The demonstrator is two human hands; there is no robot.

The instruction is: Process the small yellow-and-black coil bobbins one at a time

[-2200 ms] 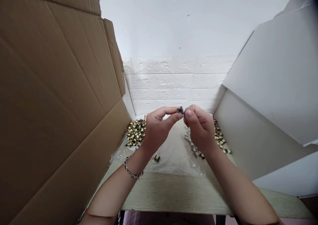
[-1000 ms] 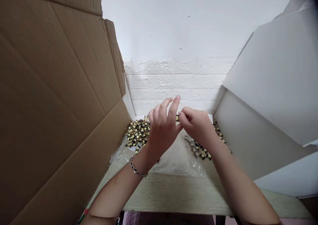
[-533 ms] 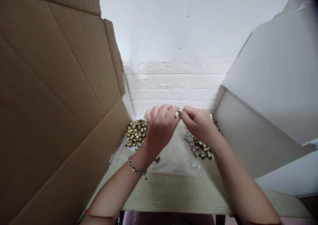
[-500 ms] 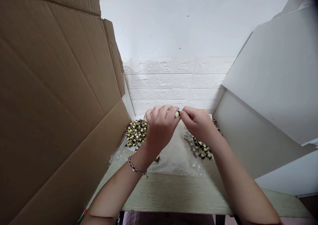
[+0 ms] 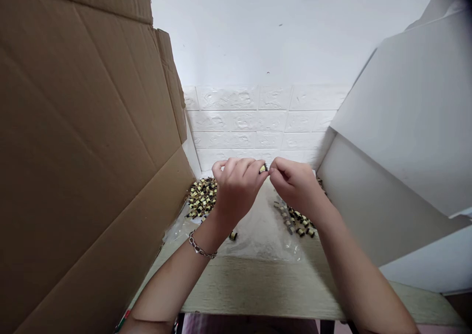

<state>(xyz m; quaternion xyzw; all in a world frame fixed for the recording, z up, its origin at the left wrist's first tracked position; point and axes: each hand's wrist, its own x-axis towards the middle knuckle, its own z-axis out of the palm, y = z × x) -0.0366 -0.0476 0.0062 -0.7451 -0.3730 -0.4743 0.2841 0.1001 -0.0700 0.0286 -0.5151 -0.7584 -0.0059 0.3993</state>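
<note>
My left hand point(image 5: 238, 184) pinches a small transformer point(image 5: 263, 168) between thumb and forefinger. It has a yellow-wrapped body and a black base with a row of thin pins facing right. Close beside those pins is my right hand point(image 5: 293, 179), its thumb and forefinger pressed together. What is in that pinch, if anything, is too small to make out. Both hands are raised above the table, over a clear plastic sheet point(image 5: 254, 235). A single similar transformer point(image 5: 233, 236) lies on the sheet below my left wrist.
Heaps of like yellow-and-black parts lie on both sides, a left pile point(image 5: 202, 198) and a right pile point(image 5: 300, 222). A tall brown cardboard panel point(image 5: 92, 142) walls the left, white panels point(image 5: 405, 107) the right. A white brick-patterned wall point(image 5: 243, 120) stands behind the table point(image 5: 258, 285).
The transformer in my left hand has turned slightly, so its pins show more clearly. My right fingertips have shifted slightly right, away from the pins. The view has moved a little.
</note>
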